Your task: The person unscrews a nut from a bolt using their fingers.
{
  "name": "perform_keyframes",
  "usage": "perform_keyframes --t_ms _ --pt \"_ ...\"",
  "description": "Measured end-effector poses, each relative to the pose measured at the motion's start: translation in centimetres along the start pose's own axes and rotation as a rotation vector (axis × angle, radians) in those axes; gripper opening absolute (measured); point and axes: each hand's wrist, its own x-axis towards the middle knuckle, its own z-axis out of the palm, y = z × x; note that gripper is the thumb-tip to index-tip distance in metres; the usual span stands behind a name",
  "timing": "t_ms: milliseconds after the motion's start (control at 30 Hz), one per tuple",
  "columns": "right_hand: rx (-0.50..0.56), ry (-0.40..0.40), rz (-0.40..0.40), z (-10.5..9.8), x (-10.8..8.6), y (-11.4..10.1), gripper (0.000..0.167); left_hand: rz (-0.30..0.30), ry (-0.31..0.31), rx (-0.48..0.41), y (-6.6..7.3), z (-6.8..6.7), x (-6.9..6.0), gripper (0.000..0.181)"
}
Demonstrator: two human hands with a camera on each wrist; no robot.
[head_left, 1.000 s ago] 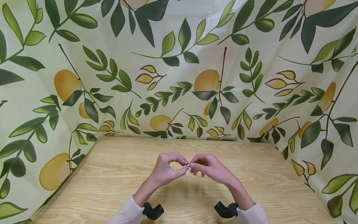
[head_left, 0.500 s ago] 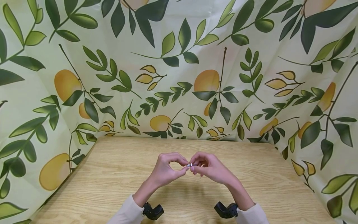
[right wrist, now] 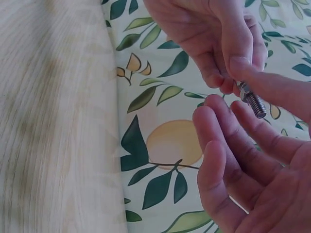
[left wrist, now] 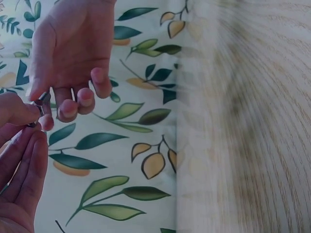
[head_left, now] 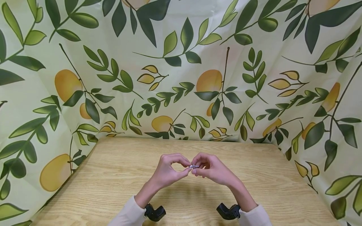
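Note:
My left hand (head_left: 167, 171) pinches one end of a small silver bolt (head_left: 195, 166) between thumb and fingertips, above the middle of the table. The threaded shank of the bolt points toward my right hand (head_left: 212, 169). In the right wrist view, a metal nut (right wrist: 243, 88) sits on the bolt close to the left fingertips, with threads showing beyond it. My right thumb and index finger stand spread on either side of the bolt; the thumb appears to touch near the nut. The remaining right fingers are loosely bent. The bolt's far end is hidden in the left fingers.
Beneath both hands lies a light wood table (head_left: 127, 157). A cloth printed with leaves and fruit (head_left: 181, 103) hangs behind it and along both sides. Black wrist devices (head_left: 155, 213) are on both forearms, below the hands.
The right thumb and index finger, earlier close together over the bolt's shank, have moved apart, so more of the shank shows. The left hand has stayed in place, pinching the bolt.

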Motion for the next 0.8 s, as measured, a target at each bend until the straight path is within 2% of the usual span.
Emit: perform_keyframes --t_ms 167,400,633,800 --pt "-0.008 -0.001 -0.008 0.0 0.02 0.08 0.016 0.001 -0.001 0.008 0.02 0.03 0.01 0.014" --pt "-0.006 0.059 -0.049 0.04 -0.05 -0.01 0.017 0.005 0.01 -0.001 0.09 0.07 0.07 0.016" --pt "-0.007 0.024 -0.032 -0.01 -0.02 0.2 0.015 0.02 0.01 0.005 0.04 0.13 0.05 0.015" --pt "0.012 0.055 -0.051 -0.02 -0.05 0.14 0.013 0.019 0.004 -0.001 -0.05 0.14 0.01 0.015"
